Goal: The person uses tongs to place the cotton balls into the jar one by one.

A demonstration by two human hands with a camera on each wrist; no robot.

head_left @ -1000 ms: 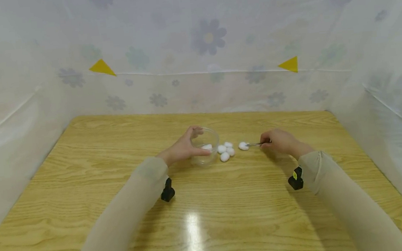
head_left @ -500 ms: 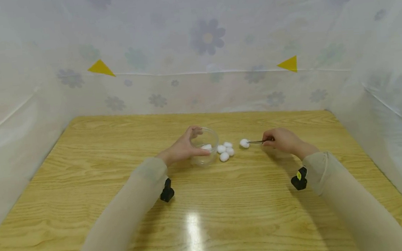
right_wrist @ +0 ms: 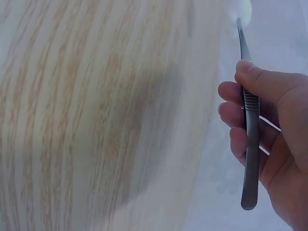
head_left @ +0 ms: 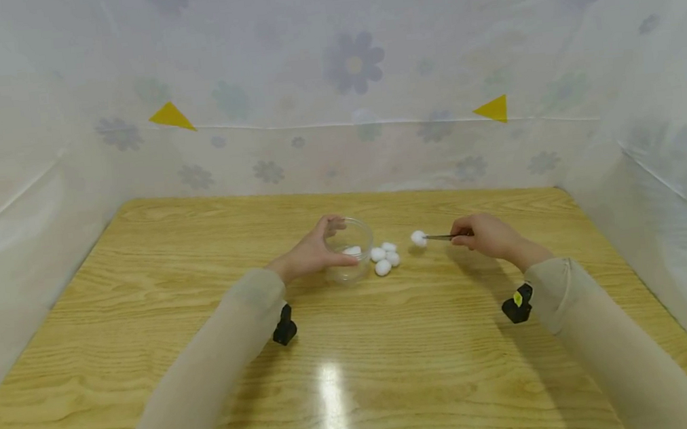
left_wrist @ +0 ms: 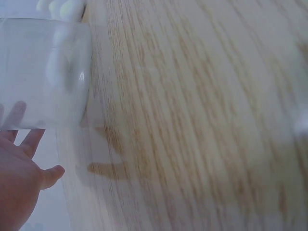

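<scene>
1. While our left hand [head_left: 310,253] curls its fingers [head_left: 333,223] round the clear cup [head_left: 354,249], the cup stands upright on the tabletop [head_left: 355,350], with one cotton ball [head_left: 353,250] inside it.
2. We grip the tweezers [head_left: 440,237] in our right hand [head_left: 485,236], thumb and fingers [right_wrist: 230,113] pinching the ribbed metal shaft.
3. At the tweezer tips we hold a cotton ball [head_left: 418,238], raised just off the wood and right of the cup.
4. Three loose cotton balls [head_left: 385,257] lie in a small cluster on the tabletop, just beside the cup's right wall and between the cup and the held ball.
5. From the left wrist view we see the cup's clear wall [left_wrist: 45,72] and our palm [left_wrist: 19,187] below it.
6. Beige sleeves [head_left: 600,342] cover both forearms, and a flowered plastic sheet [head_left: 355,63] walls in the tabletop.
</scene>
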